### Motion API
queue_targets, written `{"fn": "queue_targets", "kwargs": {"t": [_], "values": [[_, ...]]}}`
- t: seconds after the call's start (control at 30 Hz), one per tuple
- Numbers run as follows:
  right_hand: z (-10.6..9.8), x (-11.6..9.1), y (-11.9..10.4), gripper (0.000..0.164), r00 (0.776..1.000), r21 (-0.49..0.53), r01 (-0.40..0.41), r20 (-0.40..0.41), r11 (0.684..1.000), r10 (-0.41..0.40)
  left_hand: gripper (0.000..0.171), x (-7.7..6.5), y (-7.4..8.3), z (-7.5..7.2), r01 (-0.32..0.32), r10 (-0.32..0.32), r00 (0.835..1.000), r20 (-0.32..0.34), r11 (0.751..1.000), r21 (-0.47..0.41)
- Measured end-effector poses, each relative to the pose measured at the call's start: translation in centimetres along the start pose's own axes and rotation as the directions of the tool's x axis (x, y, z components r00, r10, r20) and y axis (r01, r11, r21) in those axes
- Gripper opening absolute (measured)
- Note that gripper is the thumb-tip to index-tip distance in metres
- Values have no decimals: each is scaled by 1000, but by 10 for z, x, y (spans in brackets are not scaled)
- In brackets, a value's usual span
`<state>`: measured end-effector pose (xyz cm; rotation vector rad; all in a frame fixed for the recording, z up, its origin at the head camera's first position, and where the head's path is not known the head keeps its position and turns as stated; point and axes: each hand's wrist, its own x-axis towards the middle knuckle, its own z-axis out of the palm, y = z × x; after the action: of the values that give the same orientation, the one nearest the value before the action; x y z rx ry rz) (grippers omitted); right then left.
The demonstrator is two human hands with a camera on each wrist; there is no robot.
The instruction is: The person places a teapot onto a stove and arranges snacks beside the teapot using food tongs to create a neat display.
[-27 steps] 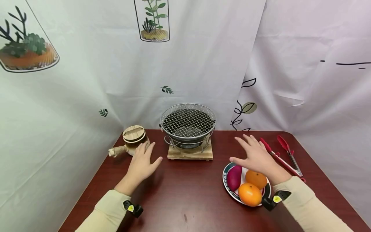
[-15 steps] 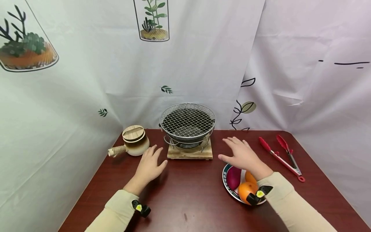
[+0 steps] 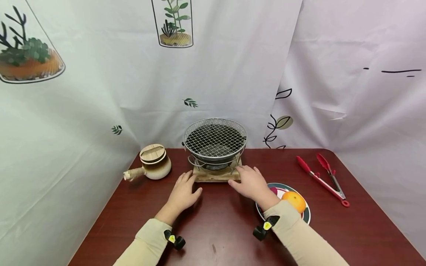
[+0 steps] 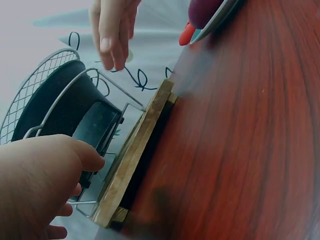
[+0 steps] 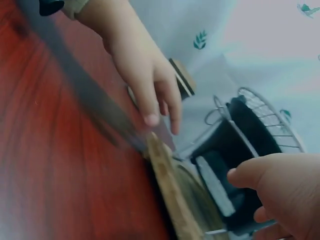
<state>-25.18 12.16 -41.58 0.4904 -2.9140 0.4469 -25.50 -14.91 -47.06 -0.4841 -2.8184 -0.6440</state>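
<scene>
A round tabletop grill point(image 3: 216, 142) with a wire mesh top stands on a wooden board point(image 3: 216, 178) at the back middle of the table. My left hand point(image 3: 183, 192) is at the board's front left corner, fingers reaching forward and thumb apart. Over the front right corner, my right hand point(image 3: 252, 183) has its fingertips right at the board's edge. Neither hand is curled round anything. In the left wrist view, the left thumb point(image 4: 90, 156) overlaps the grill's stand. The right wrist view puts the other thumb point(image 5: 242, 172) in front of the dark bowl point(image 5: 210, 145).
A small pot point(image 3: 158, 170) with a wooden lid and wrapped handle stands at the back left. Partly under my right forearm, a plate point(image 3: 307, 216) bears an orange point(image 3: 294, 202) and a purple sweet potato point(image 3: 274, 190). Red tongs point(image 3: 327, 186) lie at the right.
Both hands have moved inward to the wooden board: the left one rightward from beside the pot, the right one leftward from above the plate. The grill has not moved.
</scene>
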Motion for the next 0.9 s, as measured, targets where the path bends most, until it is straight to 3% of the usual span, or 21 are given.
{"fn": "queue_targets", "kwargs": {"t": [0.13, 0.37, 0.53, 0.9], "values": [[18, -1, -10, 63, 998, 19, -46, -44, 999, 47, 56, 0, 5, 6, -15, 15, 1000, 3, 1000, -1], [49, -2, -21, 67, 988, 5, -82, -132, 997, 82, 55, -1, 12, 19, -37, 39, 998, -50, 999, 41], [69, -1, -25, 66, 984, 37, -100, -145, 994, 104, 55, -1, 14, 26, -55, 58, 997, -60, 998, 35], [98, -3, -24, 63, 961, -49, -67, -271, 997, 51, 61, -2, 16, 32, -26, 29, 998, -51, 998, 55]]}}
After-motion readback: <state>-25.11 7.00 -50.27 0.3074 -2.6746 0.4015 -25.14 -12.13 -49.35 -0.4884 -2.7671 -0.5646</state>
